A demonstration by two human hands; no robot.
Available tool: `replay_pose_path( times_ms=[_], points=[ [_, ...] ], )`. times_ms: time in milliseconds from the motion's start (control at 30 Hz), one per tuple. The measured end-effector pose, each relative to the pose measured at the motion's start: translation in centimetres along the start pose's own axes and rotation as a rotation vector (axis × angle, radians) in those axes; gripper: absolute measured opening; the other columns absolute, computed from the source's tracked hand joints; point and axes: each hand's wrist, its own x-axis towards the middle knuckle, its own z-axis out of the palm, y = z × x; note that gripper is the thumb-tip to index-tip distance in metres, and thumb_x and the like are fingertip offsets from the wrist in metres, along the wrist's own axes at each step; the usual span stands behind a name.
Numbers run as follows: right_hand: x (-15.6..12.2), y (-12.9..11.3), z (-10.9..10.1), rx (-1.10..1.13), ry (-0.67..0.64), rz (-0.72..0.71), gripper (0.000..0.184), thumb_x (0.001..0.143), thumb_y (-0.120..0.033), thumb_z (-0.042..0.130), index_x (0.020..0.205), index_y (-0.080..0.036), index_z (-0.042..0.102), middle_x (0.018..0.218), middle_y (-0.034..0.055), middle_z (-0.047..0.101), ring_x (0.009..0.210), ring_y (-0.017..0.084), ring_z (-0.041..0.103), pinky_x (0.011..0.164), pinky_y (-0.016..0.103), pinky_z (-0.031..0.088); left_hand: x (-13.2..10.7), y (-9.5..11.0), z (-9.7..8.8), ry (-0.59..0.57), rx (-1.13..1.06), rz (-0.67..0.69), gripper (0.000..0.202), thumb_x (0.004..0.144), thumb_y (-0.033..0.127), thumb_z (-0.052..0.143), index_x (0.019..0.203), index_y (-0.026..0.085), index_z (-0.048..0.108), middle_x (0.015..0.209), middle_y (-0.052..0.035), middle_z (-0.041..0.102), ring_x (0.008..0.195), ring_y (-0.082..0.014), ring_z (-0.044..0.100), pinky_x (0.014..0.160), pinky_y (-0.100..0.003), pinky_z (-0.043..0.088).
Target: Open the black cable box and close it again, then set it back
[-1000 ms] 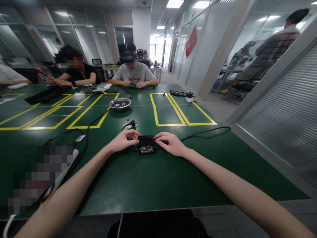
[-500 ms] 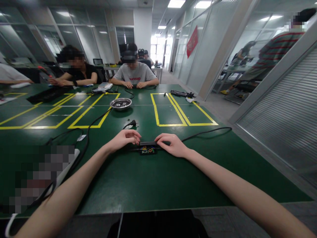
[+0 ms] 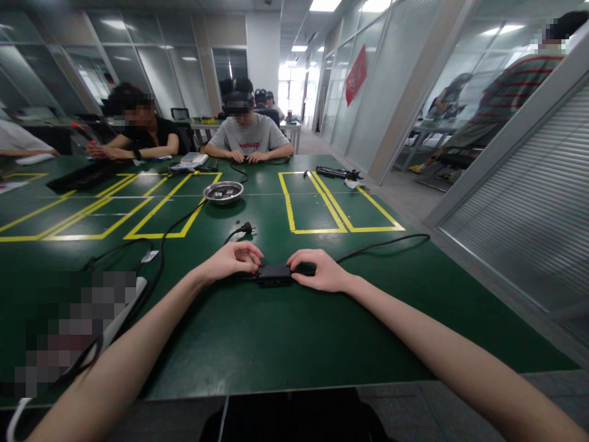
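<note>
A small black box (image 3: 274, 274) lies on the green table (image 3: 257, 344), its lid down, so the circuit board inside is hidden. My left hand (image 3: 231, 260) pinches its left end with curled fingers. My right hand (image 3: 318, 269) pinches its right end the same way. A black cable (image 3: 381, 243) runs from the box's right side across the table. Another cable with a plug (image 3: 246, 229) lies just beyond my left hand.
A metal bowl (image 3: 223, 191) with small parts sits farther back. Yellow tape rectangles (image 3: 317, 209) mark the table. A white power strip (image 3: 124, 310) and black cables lie at the left. Two people sit across the table; another person stands beyond the glass at right.
The black lid, raised behind the open circuit board a second ago, has come down over it. The box now looks closed. Both hands stay at its ends.
</note>
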Motion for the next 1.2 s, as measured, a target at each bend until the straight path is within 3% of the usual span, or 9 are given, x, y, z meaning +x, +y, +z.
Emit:
replay_pose_path(
  times_ms=[333, 733, 967, 1200],
  points=[
    [0.0, 0.4, 0.3, 0.012, 0.036, -0.07, 0.006, 0.089, -0.021, 0.07, 0.084, -0.02, 0.072, 0.099, 0.0083, 0.078, 0.091, 0.02, 0.075, 0.087, 0.035, 0.059, -0.4, 0.5, -0.5, -0.087, 0.023, 0.002, 0.042, 0.067, 0.032, 0.091, 0.099, 0.015, 0.071, 0.095, -0.0042, 0.075, 0.074, -0.0123, 0.068, 0.074, -0.027, 0.054],
    [0.0, 0.2, 0.2, 0.031, 0.015, -0.066, 0.005, 0.088, -0.021, 0.07, 0.084, -0.019, 0.071, 0.099, 0.0084, 0.078, 0.091, 0.021, 0.075, 0.087, 0.035, 0.058, -0.5, 0.6, -0.4, -0.174, 0.032, -0.019, 0.041, 0.069, 0.033, 0.09, 0.1, 0.015, 0.07, 0.084, 0.0003, 0.071, 0.074, -0.0121, 0.065, 0.073, -0.026, 0.052],
    [0.2, 0.3, 0.2, 0.099, 0.028, 0.143, 0.005, 0.085, -0.023, 0.071, 0.083, -0.019, 0.073, 0.096, 0.0067, 0.077, 0.09, 0.021, 0.073, 0.088, 0.036, 0.056, -0.6, 0.8, -0.1, -0.18, 0.093, -0.027, 0.036, 0.072, 0.03, 0.082, 0.102, 0.016, 0.07, 0.079, 0.0016, 0.068, 0.073, -0.0125, 0.062, 0.072, -0.025, 0.048],
    [0.4, 0.2, 0.0, 0.123, -0.024, 0.301, 0.011, 0.084, -0.029, 0.071, 0.082, -0.018, 0.074, 0.076, 0.0016, 0.071, 0.07, 0.016, 0.063, 0.069, 0.029, 0.05, -0.6, 0.7, 0.8, -0.131, 0.201, 0.048, 0.032, 0.07, 0.024, 0.073, 0.1, 0.014, 0.067, 0.085, -0.0002, 0.066, 0.073, -0.012, 0.058, 0.068, -0.024, 0.044]
  ],
)
